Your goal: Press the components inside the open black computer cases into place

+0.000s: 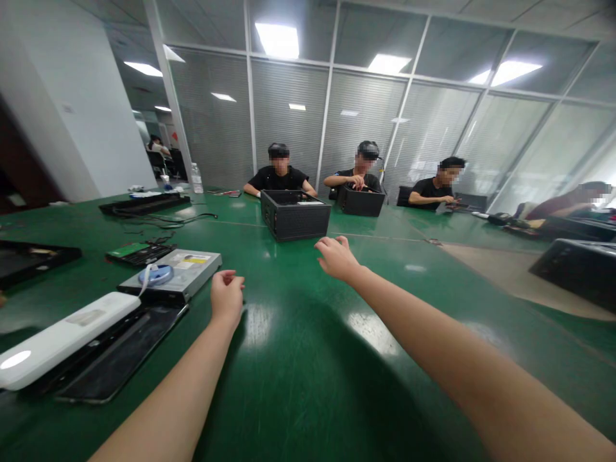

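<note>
Green tabletop (298, 359), glossy surface. Left hand (227, 295) hangs just beside the silver optical drive (195, 273), fingers curled inward; nothing shows in it, and how tightly it closes I cannot tell. Right hand (337, 256) reaches forward, fingers apart and loosely bent, moderately wide, nothing visible between them. Beyond it the black computer case (301, 219) stands on the tabletop before a seated co-worker (279, 183); the hand seems short of it, though contact is hard to judge from this angle. Handling notes, my judgement: the case looks bulky and probably heavy, so any grip on it is best made with both hands, low on opposite side walls, clear of the upper edges, which may be sharp. Level sliding would be safer than tilting, since loose parts inside could shift. Left hand wants clearance from the drive, the blue disc (158, 274) on it and the white plastic unit (72, 333); a careless sweep could drag all of these.
</note>
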{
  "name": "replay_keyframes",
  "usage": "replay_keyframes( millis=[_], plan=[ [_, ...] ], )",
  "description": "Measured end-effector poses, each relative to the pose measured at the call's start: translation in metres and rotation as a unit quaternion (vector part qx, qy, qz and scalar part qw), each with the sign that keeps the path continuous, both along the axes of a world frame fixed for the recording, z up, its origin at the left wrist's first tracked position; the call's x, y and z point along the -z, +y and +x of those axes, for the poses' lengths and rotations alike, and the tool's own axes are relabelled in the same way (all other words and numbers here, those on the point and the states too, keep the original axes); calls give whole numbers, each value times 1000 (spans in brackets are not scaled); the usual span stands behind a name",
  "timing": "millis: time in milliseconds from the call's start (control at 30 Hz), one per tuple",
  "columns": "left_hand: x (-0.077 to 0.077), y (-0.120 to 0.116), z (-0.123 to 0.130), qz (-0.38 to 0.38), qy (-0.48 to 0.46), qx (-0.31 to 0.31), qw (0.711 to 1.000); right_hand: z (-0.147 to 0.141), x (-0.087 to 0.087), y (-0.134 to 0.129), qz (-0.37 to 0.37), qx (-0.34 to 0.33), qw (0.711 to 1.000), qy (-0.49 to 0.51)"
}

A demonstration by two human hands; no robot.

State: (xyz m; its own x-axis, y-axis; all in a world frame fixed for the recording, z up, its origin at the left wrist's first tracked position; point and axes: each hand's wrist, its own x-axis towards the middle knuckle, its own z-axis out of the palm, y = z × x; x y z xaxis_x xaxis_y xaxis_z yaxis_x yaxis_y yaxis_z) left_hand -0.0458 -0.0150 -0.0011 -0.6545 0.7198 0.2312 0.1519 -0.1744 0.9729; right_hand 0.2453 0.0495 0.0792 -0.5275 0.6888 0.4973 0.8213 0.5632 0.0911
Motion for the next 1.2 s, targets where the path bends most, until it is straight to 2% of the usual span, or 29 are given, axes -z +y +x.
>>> replay_keyframes(
  millis=[133,233,300,500,600,700,800,967,1200],
  plan=[
    [2,-4,6,-13,130,30,991,16,32,-26,-56,-24,998,15],
    [0,-9,12,-18,193,44,980,38,47,-55,-90,-29,994,58],
    [-3,-12,14,-18,210,56,976,52,49,-78,-111,-35,990,78],
    [-9,-17,17,-25,251,71,965,89,40,-147,-176,-16,974,142],
    [-13,-19,20,-25,279,80,957,106,48,-166,-181,3,960,214],
    [-17,-25,26,-26,307,93,947,123,62,-170,-174,-22,943,284],
    [-23,-34,34,-18,329,112,937,137,68,-163,-162,-41,931,325],
    [-29,-48,44,-18,353,136,925,151,66,-155,-144,-39,923,356],
    [-33,-54,43,-31,346,125,930,162,59,-154,-116,-18,932,343]
  ],
)
